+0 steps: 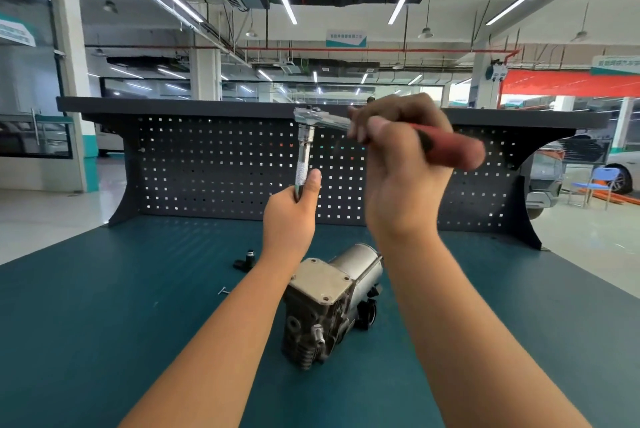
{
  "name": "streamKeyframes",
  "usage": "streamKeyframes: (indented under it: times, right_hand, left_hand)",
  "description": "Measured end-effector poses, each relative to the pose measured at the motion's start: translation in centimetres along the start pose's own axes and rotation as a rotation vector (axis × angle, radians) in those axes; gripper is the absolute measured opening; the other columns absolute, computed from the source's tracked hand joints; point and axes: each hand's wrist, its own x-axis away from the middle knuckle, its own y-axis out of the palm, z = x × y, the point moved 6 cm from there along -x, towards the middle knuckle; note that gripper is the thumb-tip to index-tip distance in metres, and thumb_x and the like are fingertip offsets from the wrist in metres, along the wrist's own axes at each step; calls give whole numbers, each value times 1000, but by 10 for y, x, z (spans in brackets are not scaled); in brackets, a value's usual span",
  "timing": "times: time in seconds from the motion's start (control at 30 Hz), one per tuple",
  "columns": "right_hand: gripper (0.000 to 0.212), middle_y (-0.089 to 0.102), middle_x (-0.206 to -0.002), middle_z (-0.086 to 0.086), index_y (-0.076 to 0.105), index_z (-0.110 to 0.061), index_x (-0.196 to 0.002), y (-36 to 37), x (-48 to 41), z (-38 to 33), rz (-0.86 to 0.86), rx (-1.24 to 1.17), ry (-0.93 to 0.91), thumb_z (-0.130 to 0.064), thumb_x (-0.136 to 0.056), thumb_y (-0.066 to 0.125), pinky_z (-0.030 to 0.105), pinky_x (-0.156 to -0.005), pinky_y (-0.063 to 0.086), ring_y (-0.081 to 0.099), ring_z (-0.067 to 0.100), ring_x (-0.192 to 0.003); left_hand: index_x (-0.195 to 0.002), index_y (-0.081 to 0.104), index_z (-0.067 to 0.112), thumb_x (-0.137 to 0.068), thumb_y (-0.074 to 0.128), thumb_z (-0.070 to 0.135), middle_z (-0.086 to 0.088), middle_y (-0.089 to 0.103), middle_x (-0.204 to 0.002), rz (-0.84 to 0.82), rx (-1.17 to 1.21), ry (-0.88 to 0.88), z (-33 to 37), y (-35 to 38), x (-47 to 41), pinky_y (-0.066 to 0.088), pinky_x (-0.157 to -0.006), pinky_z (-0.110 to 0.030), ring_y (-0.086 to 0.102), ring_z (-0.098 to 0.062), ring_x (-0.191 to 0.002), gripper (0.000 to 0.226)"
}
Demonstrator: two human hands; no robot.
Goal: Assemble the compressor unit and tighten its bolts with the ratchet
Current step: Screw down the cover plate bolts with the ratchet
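Compressor unit [332, 303] sits on the teal table [104, 323], about mid-width and closer to the near edge than to the back, between your two forearms. Neither hand touches it. Its flat tan cover plate faces up, tilted toward you. There are dark spots at the plate's corners, too small to tell bolts from holes. The grey cylindrical housing points toward the back right corner.

Ratchet [325, 119] is raised well above the table, in front of the pegboard [225, 167] along the back edge. Your right hand [398, 157] grips it where the chrome shank meets the red handle, fingers curled round it. The handle's end sticks out to the right and is blurred.

Extension bar [304, 153] hangs straight down from the ratchet head. Your left hand [291, 216] grips its lower end, with the thumb lying up along the knurled part.

On the table to the left of the compressor unit:
- a black fitting [247, 259], further toward the back edge
- a small bolt [223, 290] lying flat, apart from the fitting and the unit
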Motion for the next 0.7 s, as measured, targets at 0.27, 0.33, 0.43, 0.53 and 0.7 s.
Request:
streamKeyframes:
  times: [0.27,0.33,0.43,0.53,0.7]
  right_hand:
    - [5,53,-62,12,57,0,-70,45,33,-4,-195,292,-240,-1,-74,54,24,-60,43,50,17,-60]
    - [6,53,-63,10,56,-6,-72,41,33,-3,-182,288,-257,-1,-74,53,26,-59,43,49,19,-59]
    - [21,53,-65,-2,51,-19,-76,30,26,-4,-109,283,-255,1,-73,53,17,-63,41,49,6,-61]
    - [22,53,-65,-4,52,-22,-72,25,22,-5,-66,274,-234,0,-71,54,14,-62,40,49,2,-61]
    - [18,54,-63,-5,57,-15,-75,29,19,-12,-105,305,-221,2,-70,57,14,-61,42,54,10,-60]
  left_hand:
    - [-78,55,19,-79,44,54,-10,58,-88,-46,74,6,2,-19,2,46,-88,-58,57,-31,-88,37]
    - [-94,56,15,-80,52,56,-7,60,-93,-187,49,5,-9,-23,9,44,-91,-59,57,-24,-89,44]
    - [-122,46,33,-58,76,60,13,60,-123,-463,81,-144,-49,-33,34,41,-103,-40,54,-4,-115,75]
    - [-135,39,31,-41,93,36,3,56,-132,-660,173,-351,-89,-33,60,43,-99,-29,54,-13,-120,109]
    - [-136,41,39,-49,89,5,7,66,-118,-682,216,-403,-103,-21,59,46,-97,-31,60,-16,-112,105]
